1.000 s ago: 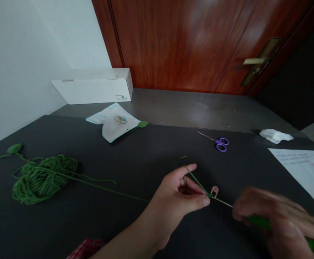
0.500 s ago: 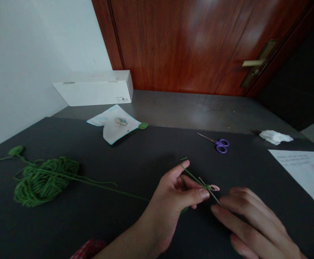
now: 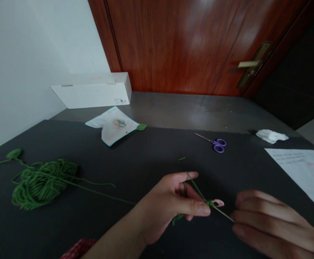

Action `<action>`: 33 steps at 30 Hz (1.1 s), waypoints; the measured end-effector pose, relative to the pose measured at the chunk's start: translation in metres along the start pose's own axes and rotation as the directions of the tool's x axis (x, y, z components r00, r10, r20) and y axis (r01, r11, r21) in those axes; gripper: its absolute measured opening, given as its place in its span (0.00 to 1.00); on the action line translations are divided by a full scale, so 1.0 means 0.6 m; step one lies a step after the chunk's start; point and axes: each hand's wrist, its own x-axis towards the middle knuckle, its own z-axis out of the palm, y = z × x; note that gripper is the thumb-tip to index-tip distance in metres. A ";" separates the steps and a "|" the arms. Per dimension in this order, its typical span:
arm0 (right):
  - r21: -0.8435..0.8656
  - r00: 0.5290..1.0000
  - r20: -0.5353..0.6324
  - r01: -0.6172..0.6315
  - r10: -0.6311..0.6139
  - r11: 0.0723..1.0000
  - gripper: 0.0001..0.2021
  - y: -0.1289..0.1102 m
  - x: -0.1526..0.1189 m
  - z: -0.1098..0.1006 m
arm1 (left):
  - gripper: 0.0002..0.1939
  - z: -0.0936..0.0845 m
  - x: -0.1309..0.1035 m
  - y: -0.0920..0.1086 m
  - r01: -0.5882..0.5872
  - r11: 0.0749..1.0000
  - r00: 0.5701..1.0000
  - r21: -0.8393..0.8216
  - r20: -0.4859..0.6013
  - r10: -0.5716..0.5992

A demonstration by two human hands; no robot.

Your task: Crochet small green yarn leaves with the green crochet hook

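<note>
Between thumb and fingers, my left hand (image 3: 177,201) pinches a small green crochet piece (image 3: 210,203), and green yarn runs from it up over the raised index finger. A pink stitch marker (image 3: 219,203) sticks out on the piece's right side. My right hand (image 3: 270,219) grips a thin metal crochet hook (image 3: 224,214), whose tip end reaches into the stitches by my left thumb. Some green yarn (image 3: 178,217) hangs below my left palm. From behind my left wrist a strand leads back to the green yarn skein (image 3: 45,183) on the left.
Purple-handled scissors (image 3: 218,145) lie beyond my hands, near a short yarn scrap (image 3: 182,158). A white pouch (image 3: 116,127) with a green crocheted leaf (image 3: 141,127), a white box (image 3: 97,95), crumpled tissue (image 3: 272,136) and a printed sheet (image 3: 300,165) are also around. Another green leaf (image 3: 14,154) sits by the skein.
Both hands have moved slightly lower, my right hand also to the right, drawing the hook back so less of it passes beyond the stitches. My left index finger has lowered. The view has shifted slightly.
</note>
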 end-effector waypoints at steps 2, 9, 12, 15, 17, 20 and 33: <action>0.107 0.997 0.046 -0.070 0.065 0.992 0.19 0.002 -0.001 -0.003 | 0.37 0.003 0.000 0.000 -0.027 0.999 1.000 0.046 -0.010 0.027; 0.622 0.885 -0.183 -0.233 0.428 0.748 0.19 0.009 0.015 0.025 | 0.37 0.009 0.003 -0.003 -0.109 0.987 0.994 0.116 0.000 0.110; 0.819 0.768 -0.077 -0.315 0.636 0.479 0.23 -0.002 0.035 0.030 | 0.36 0.008 0.000 -0.002 -0.096 0.989 0.995 0.113 0.027 0.093; 0.938 0.637 0.082 -0.310 0.766 0.157 0.24 -0.009 0.058 0.035 | 0.35 0.010 -0.002 -0.002 -0.074 0.994 0.997 0.079 0.044 0.071; 0.951 0.544 0.207 -0.306 0.813 -0.038 0.23 -0.008 0.071 0.039 | 0.34 0.011 -0.001 -0.003 -0.068 0.997 0.996 0.046 0.053 0.066; 0.924 0.470 0.368 -0.284 0.802 -0.258 0.21 -0.006 0.082 0.045 | 0.32 0.007 0.004 -0.006 -0.070 0.998 0.995 -0.008 0.067 0.070; 0.901 0.400 0.432 -0.241 0.808 -0.362 0.16 -0.008 0.085 0.047 | 0.24 0.010 0.006 -0.004 -0.291 0.936 0.952 0.198 -0.034 0.303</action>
